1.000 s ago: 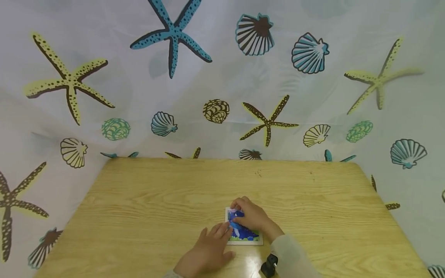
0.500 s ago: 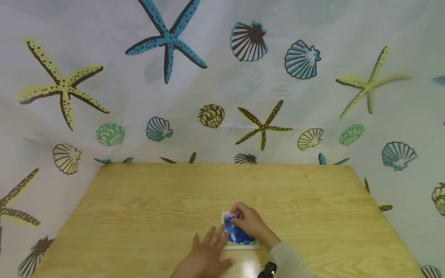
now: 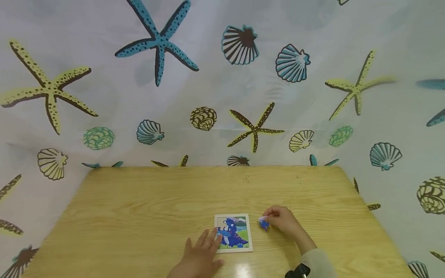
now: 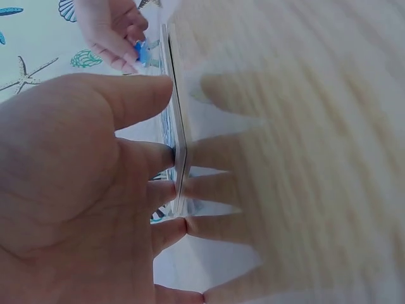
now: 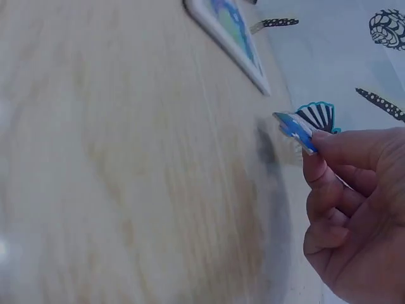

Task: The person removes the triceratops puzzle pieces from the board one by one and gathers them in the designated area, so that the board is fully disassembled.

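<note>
A small square jigsaw puzzle with a white border and a blue dinosaur picture lies on the wooden table. At its upper left a piece-shaped gap shows the bare backing. My left hand rests with spread, straight fingers on the puzzle's left side; in the left wrist view its fingertips meet the puzzle's edge. Right of the puzzle, my right hand pinches a blue puzzle piece between thumb and forefinger, raised over the table. The other fingers of that hand are curled in.
The light wooden tabletop spreads round the puzzle. Behind it and along both sides hangs a white cloth printed with starfish and shells. A dark wrist strap piece sits at the right sleeve.
My right hand has lifted the piece out of the puzzle's upper left and carried it to the right, off the puzzle. The left hand stays at the puzzle's left side. The head view has shifted slightly.
</note>
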`<state>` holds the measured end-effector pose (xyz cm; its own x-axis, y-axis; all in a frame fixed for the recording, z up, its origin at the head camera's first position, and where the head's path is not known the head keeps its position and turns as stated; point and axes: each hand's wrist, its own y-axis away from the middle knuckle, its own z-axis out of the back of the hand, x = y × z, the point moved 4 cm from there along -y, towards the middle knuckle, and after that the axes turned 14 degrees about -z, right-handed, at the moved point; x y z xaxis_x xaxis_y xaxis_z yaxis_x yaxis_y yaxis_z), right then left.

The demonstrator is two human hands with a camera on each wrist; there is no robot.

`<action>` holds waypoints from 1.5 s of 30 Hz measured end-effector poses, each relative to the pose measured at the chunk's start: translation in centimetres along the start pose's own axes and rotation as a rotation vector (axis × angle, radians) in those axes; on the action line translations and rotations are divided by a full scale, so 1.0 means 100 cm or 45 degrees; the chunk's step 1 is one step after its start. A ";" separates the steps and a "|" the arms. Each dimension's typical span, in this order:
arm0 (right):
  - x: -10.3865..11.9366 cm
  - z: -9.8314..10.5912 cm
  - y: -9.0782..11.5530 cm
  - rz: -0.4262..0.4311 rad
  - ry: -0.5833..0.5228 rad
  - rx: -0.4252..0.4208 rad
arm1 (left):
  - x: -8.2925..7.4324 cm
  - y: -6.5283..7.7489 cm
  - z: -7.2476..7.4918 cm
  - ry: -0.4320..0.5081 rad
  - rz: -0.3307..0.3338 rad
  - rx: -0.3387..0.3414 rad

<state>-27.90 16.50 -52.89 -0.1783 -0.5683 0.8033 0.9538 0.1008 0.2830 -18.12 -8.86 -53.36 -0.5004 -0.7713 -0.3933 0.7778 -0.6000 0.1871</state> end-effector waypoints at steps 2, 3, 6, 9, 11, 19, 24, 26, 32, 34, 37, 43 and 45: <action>-0.005 -0.001 -0.001 0.034 0.087 -0.049 | 0.005 0.002 -0.002 -0.013 0.001 -0.020; -0.007 -0.003 -0.001 0.055 0.130 -0.078 | 0.006 0.003 -0.003 -0.015 -0.003 -0.032; -0.010 -0.005 0.000 0.117 0.229 -0.176 | 0.010 0.004 -0.006 -0.025 -0.025 -0.052; -0.011 -0.005 0.003 0.166 0.277 -0.228 | 0.012 0.003 -0.009 -0.033 -0.047 -0.057; -0.012 -0.005 0.004 0.185 0.311 -0.249 | 0.011 0.002 -0.009 -0.028 -0.052 -0.054; 0.016 -0.026 0.026 0.296 0.555 -0.130 | 0.003 -0.001 0.003 0.014 -0.053 -0.016; 0.034 -0.057 0.035 0.370 0.695 0.188 | 0.015 -0.012 0.011 -0.064 -0.155 -0.167; 0.034 -0.063 0.034 0.338 0.734 0.225 | 0.024 -0.017 0.013 -0.041 -0.189 -0.258; 0.030 -0.069 0.028 0.335 0.707 0.274 | 0.043 -0.032 0.014 -0.069 -0.188 -0.355; 0.030 -0.072 0.028 0.341 0.691 0.298 | 0.046 -0.032 0.013 -0.098 -0.159 -0.334; 0.029 -0.074 0.030 0.312 0.680 0.311 | 0.046 -0.029 0.012 -0.137 -0.110 -0.291; 0.031 -0.067 0.030 0.265 0.680 0.302 | 0.034 -0.026 0.019 -0.086 -0.068 -0.302; 0.035 -0.064 0.028 0.298 0.692 0.315 | 0.032 -0.027 0.019 -0.064 -0.062 -0.304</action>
<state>-24.25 9.55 -52.67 0.2379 -0.8347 0.4967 0.8570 0.4210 0.2970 -22.56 -10.07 -53.39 -0.5531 -0.7559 -0.3504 0.8172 -0.5741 -0.0514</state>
